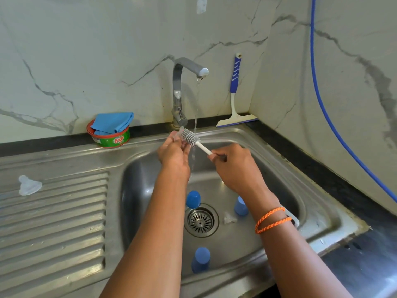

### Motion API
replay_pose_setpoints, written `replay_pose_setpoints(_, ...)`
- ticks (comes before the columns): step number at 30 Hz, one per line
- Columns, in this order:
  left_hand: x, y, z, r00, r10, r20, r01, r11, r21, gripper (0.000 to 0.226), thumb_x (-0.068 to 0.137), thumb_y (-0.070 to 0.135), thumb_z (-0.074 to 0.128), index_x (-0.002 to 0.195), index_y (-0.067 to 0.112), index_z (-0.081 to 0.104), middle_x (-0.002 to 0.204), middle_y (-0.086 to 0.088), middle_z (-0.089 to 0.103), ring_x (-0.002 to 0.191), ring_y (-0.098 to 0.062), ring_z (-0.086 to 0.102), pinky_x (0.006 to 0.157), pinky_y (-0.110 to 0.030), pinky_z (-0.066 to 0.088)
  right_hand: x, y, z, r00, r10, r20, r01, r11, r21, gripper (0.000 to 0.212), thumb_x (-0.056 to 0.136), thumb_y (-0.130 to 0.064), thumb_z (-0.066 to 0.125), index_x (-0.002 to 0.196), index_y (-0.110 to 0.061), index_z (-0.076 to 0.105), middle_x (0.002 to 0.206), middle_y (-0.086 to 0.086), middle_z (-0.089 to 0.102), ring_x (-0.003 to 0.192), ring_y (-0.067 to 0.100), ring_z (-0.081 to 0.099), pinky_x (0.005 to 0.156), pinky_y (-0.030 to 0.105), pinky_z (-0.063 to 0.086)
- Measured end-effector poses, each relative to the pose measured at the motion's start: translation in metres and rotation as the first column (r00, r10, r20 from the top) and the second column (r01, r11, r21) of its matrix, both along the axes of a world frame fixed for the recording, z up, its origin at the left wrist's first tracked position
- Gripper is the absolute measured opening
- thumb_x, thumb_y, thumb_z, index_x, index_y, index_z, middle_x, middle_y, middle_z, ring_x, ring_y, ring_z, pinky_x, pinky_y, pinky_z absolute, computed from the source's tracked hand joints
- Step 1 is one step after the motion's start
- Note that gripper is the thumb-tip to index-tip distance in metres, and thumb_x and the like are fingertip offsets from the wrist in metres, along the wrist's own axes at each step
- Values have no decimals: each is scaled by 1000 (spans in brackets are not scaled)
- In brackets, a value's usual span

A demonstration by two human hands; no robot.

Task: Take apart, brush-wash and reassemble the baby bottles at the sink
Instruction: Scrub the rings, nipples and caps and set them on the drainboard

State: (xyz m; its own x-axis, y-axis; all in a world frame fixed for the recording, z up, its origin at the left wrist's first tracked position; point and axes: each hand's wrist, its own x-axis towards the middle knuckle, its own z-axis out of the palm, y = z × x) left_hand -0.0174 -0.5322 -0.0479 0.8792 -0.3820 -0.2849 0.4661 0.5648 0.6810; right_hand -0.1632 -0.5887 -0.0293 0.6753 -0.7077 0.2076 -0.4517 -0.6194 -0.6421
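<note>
Taking the drain (200, 220) in the sink (279, 147) as the landmark and reading from left to right: far to its left, on the ribbed draining board (53, 222), lies a clear teat (29, 185), apart from everything else. Behind and left of the drain, on the sink's back edge, stands a soap tub (111, 139) with a blue cloth (112, 122) on it. Just beside the drain on its upper left is a blue cap (193, 198); another blue cap (200, 259) stands nearer the person. High above the drain, under the running tap (189, 69), the left hand (173, 152) is curled around a small clear part I cannot make out, while the right hand (233, 166) grips the handle of the brush (191, 138), its bristles against that part. Right of the drain lie a small clear piece (228, 218) and a paler blue cap (240, 206).

The bottles look taken apart already and brushing is under way. Judging by the loose pieces, more washing, rinsing and all reassembly remain.
</note>
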Motion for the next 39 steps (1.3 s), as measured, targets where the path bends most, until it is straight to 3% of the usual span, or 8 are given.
replay_pose_setpoints(4, -3, -9, -4, 983, -44, 178, 12, 984, 177, 37, 103, -4, 54, 139, -1, 60, 85, -11, 69, 81, -20, 65, 88, -32, 62, 3, 11, -3, 995, -97, 7, 98, 993, -65, 25, 105, -31, 53, 88, -21, 69, 77, 6, 59, 67, 32, 53, 59, 34, 42)
replay_pose_setpoints(8, -13, -10, -3, 955, -115, 274, 47, 969, 243, 34, 101, -5, 57, 134, 0, 65, 99, -14, 74, 87, -22, 68, 78, -25, 62, 9, 17, -5, 980, -196, 29, 198, 974, -114, 30, 107, -37, 51, 93, -16, 67, 89, 12, 65, 78, 40, 59, 68, 39, 50)
replay_pose_setpoints(19, -6, -3, -6, 985, 114, 132, -141, 966, 216, 26, 99, -1, 64, 124, 2, 72, 91, -10, 77, 84, -21, 74, 87, -34, 64, 0, 9, 2, 999, -30, -20, 29, 998, -49, 23, 102, -31, 58, 89, -24, 75, 75, 4, 61, 68, 31, 57, 61, 38, 51)
replay_pose_setpoints(22, -11, -6, -6, 981, 40, 192, -93, 957, 273, 26, 99, -7, 59, 112, 8, 75, 69, -2, 70, 69, -18, 63, 71, -29, 57, 2, 10, 0, 998, -57, -19, 56, 997, -52, 22, 103, -32, 56, 96, -25, 76, 79, 4, 62, 72, 32, 60, 64, 38, 51)
replay_pose_setpoints(25, -21, -11, -6, 956, -61, 286, -34, 948, 317, 33, 98, -9, 55, 85, 16, 72, 73, -8, 65, 66, -18, 55, 71, -34, 51, 4, 15, 0, 993, -116, -3, 115, 992, -57, 24, 105, -30, 54, 106, -23, 77, 92, 8, 66, 83, 37, 63, 74, 40, 54)
replay_pose_setpoints(30, -27, -7, 1, 922, -262, 286, 171, 936, 306, 33, 95, -13, 57, 82, 14, 69, 85, -16, 66, 68, -18, 55, 64, -25, 53, 13, 10, -2, 985, -173, 6, 173, 983, -64, 24, 104, -30, 52, 95, -20, 72, 90, 9, 67, 82, 37, 62, 68, 36, 45)
replay_pose_setpoints(35, -18, -6, -3, 984, -84, 156, 47, 972, 230, 21, 96, -9, 64, 114, -3, 71, 95, -19, 73, 81, -21, 68, 75, -25, 63, 11, 11, 0, 996, -85, 3, 85, 995, -46, 26, 103, -32, 56, 80, -21, 64, 80, 8, 62, 71, 34, 59, 62, 35, 46)
replay_pose_setpoints(39, -19, -8, -3, 991, 32, 129, -57, 979, 198, 20, 98, -2, 67, 117, 0, 72, 96, -13, 76, 86, -21, 74, 85, -32, 64, 4, 8, 3, 998, -55, -6, 55, 997, -60, 21, 102, -29, 58, 90, -23, 73, 78, 6, 63, 72, 33, 62, 61, 37, 50)
